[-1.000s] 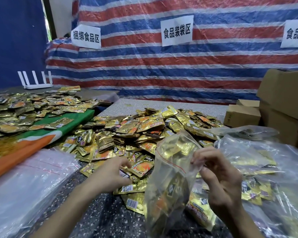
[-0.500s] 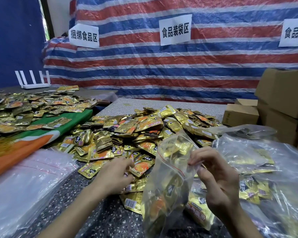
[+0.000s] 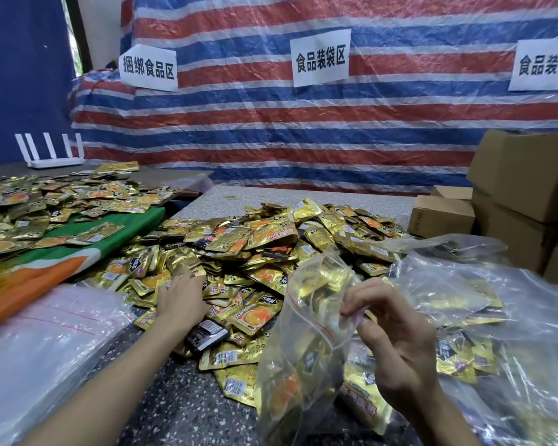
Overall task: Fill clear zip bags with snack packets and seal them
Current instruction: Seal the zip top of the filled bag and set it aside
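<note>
While my right hand (image 3: pixel 397 342) pinches the zip bag (image 3: pixel 303 333) open, my left hand (image 3: pixel 181 297) has reached farther into the snack packets (image 3: pixel 271 239). Its grip I cannot tell; filling continues.

Left grip (image 3: pixel 182 296) flat, outstretched; right grip (image 3: pixel 397 346) in a pinch
</note>
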{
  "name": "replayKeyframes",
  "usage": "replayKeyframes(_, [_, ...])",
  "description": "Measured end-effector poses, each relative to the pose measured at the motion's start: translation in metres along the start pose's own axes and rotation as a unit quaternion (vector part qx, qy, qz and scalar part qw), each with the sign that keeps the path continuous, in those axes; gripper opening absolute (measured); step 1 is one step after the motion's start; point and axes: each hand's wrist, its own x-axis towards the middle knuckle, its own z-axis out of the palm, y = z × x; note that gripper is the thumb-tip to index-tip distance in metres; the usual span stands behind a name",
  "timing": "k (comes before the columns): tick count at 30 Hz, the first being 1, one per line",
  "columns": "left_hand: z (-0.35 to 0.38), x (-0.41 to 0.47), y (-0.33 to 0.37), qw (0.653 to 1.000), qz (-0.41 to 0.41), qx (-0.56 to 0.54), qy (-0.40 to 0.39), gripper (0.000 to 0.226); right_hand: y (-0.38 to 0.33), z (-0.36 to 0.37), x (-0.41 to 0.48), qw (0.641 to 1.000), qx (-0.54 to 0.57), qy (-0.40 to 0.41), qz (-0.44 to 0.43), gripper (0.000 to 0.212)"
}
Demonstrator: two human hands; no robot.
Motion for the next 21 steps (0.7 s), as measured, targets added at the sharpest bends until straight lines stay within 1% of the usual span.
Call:
replayKeyframes(2, [-0.002, 0.000, 0.000, 0.999, 0.006, 0.030, 0.014, 0.054, 0.001, 0.000, 0.000, 1.000, 0.001, -0.002, -0.003, 0.013])
replayKeyframes(4, [-0.004, 0.000, -0.003, 0.999, 0.012, 0.031, 0.018, 0.050, 0.001, 0.000, 0.000, 1.000, 0.006, -0.002, -0.004, 0.013])
replayKeyframes(7, [-0.010, -0.003, -0.009, 0.999, 0.001, -0.047, 0.018, 0.040, 0.002, 0.000, 0.000, 1.000, 0.008, -0.001, -0.003, 0.015])
replayKeyframes(11, [-0.028, -0.013, -0.016, 0.987, 0.008, -0.132, 0.090, 0.031, 0.002, 0.000, 0.000, 1.000, 0.004, -0.003, -0.006, 0.015])
replayKeyframes(14, [-0.052, -0.021, -0.020, 0.969, 0.000, -0.220, 0.114, 0.024, 0.001, 0.000, 0.000, 1.000, 0.002, -0.007, -0.004, 0.015])
replayKeyframes(16, [-0.070, -0.027, -0.019, 0.947, -0.002, -0.299, 0.113, 0.020, 0.001, -0.001, -0.001, 1.000, 0.001, -0.009, -0.001, 0.015])
replayKeyframes(19, [-0.095, -0.040, -0.013, 0.893, -0.016, -0.435, 0.115, 0.024, 0.002, -0.001, -0.001, 1.000, 0.001, -0.009, 0.003, 0.015])
replayKeyframes(20, [-0.102, -0.046, -0.011, 0.872, -0.022, -0.478, 0.104, 0.025, 0.002, 0.000, -0.001, 1.000, 0.001, -0.009, 0.004, 0.015])
replayKeyframes(21, [-0.110, -0.051, -0.008, 0.842, -0.026, -0.533, 0.080, 0.024, 0.002, 0.000, -0.001, 1.000, 0.000, -0.010, 0.003, 0.015])
